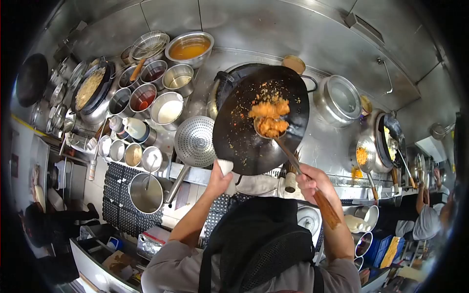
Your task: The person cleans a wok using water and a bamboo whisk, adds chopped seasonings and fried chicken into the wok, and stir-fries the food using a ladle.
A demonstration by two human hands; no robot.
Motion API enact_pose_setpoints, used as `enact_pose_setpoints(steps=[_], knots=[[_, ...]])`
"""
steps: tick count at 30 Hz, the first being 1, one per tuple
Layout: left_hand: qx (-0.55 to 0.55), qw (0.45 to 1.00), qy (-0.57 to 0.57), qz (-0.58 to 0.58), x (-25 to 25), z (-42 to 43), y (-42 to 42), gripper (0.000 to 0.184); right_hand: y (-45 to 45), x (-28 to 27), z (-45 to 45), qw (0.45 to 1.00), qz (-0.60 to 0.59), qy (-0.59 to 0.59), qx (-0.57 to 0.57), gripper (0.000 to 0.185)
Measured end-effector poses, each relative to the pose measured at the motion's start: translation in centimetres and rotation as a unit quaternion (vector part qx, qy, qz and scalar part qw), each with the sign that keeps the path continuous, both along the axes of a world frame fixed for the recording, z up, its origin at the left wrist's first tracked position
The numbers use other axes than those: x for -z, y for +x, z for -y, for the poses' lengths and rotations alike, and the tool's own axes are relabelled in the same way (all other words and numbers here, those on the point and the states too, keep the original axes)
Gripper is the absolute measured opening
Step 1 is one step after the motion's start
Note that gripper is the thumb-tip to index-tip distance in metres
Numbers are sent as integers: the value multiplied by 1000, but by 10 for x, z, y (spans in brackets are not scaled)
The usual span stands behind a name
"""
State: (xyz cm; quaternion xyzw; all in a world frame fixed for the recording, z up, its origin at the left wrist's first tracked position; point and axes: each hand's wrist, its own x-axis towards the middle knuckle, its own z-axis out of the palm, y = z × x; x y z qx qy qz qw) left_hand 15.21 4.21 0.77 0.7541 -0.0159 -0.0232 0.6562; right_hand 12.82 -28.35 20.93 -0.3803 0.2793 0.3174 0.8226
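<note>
My left hand is closed round a folded white cloth at the near left rim of a large black wok. The wok is tilted, its inside facing me, over the burner. With my right hand I grip a ladle by its wooden handle, and its bowl reaches into the wok. Orange-brown, battered-looking food pieces lie in and beside the ladle bowl. Small chopped bits are scattered over the wok's dark surface.
Left of the wok are a perforated strainer, several sauce pots and a bowl of orange liquid. A lidded metal pot stands to the right. A tall steel pot is at lower left; another person is at far right.
</note>
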Motion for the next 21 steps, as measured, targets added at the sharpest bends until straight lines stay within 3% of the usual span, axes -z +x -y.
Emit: enact_pose_setpoints(steps=[3,5,6,8,11,13,15,16,17,19,20,21], knots=[[-12,989,-111,-98,-10,20,3,54,1,22,-8,998,8,52,23,17],[-2,944,-235,-231,-23,32,1,44,-7,31,-15,998,58,-9,24,15],[-5,944,-232,-235,-34,38,-2,44,-13,41,-11,997,66,-23,23,31],[-3,869,-367,-332,-75,51,5,32,-19,32,-13,996,69,-40,29,39],[2,826,-444,-348,-33,73,39,25,-20,26,-9,989,107,-93,39,53],[7,821,-459,-339,-50,84,31,20,-19,19,-4,987,113,-107,45,53],[-61,845,-411,-338,-74,98,14,18,-16,14,8,987,113,-107,30,55],[2,842,-402,-359,-40,92,18,22,-14,11,11,981,113,-156,29,57],[6,815,-437,-379,-33,87,25,29,-13,18,16,987,117,-107,39,59],[6,789,-487,-375,-13,74,38,32,-13,6,21,983,124,-137,1,58],[6,791,-487,-371,-29,72,40,32,-13,6,26,982,128,-136,0,58],[-7,836,-429,-343,-45,71,26,33,-19,6,33,986,105,-132,-9,57]])
